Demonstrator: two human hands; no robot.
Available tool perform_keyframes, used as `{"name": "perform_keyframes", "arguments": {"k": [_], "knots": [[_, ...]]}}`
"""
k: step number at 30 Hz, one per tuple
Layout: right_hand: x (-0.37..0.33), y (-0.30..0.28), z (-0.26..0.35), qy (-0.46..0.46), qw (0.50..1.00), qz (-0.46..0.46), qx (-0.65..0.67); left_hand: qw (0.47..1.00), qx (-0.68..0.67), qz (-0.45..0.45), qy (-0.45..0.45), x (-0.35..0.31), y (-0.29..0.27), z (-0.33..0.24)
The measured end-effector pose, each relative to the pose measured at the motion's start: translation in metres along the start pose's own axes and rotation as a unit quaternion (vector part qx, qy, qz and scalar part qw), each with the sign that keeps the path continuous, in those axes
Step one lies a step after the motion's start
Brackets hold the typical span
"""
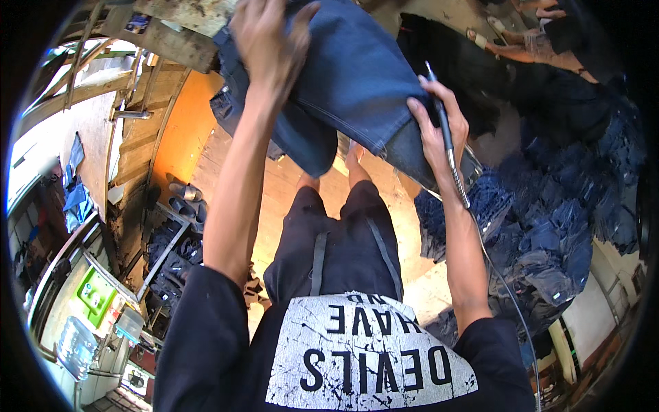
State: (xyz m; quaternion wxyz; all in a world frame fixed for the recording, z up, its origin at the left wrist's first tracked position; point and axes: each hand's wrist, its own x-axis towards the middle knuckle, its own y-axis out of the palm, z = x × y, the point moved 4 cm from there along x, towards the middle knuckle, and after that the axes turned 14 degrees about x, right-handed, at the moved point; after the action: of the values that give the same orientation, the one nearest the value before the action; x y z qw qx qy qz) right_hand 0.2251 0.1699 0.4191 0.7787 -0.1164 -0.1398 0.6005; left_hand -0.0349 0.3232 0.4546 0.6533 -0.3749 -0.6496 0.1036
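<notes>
left hand (264,51): blurred, fingers spread over cloth's far-left part, grip unclear | right hand (435,143): closed round corded pen-like tool (445,123), long axis pointing away | blue cloth (350,72): between hands, left of tool
</notes>
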Motion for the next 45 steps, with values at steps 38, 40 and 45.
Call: {"name": "perform_keyframes", "arguments": {"k": [38,40,45], "knots": [[-0.079,-0.008,0.007,-0.229,0.955,0.185,0.028,0.586,-0.493,0.412,-0.493,-0.229,-0.071,-0.089],[-0.080,-0.007,0.008,-0.227,0.956,0.182,0.034,0.588,-0.485,0.418,-0.494,-0.228,-0.071,-0.089],[-0.080,-0.007,0.008,-0.227,0.955,0.187,0.033,0.590,-0.495,0.407,-0.491,-0.227,-0.071,-0.090]]}}
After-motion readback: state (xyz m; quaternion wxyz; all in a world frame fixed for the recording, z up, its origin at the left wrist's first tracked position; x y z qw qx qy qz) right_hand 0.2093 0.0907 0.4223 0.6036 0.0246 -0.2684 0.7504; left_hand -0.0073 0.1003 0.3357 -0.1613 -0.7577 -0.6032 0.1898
